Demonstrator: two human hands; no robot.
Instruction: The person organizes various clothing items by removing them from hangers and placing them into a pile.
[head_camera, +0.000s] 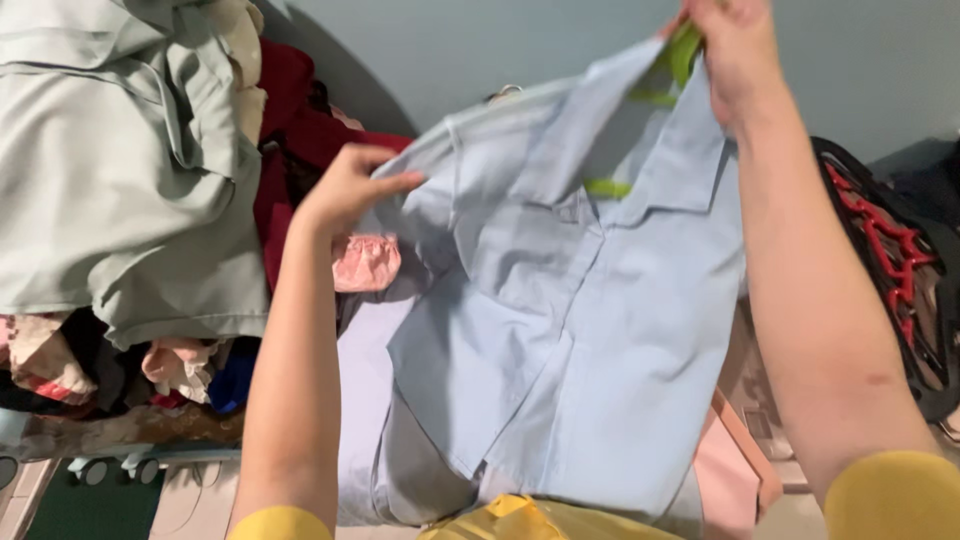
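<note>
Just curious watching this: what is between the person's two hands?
In the head view, the light blue shirt on a green hanger spans between the left hand and right hand.

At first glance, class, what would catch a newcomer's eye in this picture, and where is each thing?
The pale blue shirt fills the middle, spread open on a lime green hanger that shows at its collar. The right hand grips hanger and collar at the top, while the left hand pinches the shirt's shoulder at centre left. A heap of clothes, grey-green over dark red, rises at the left, and red hangers lie at the right edge.
</note>
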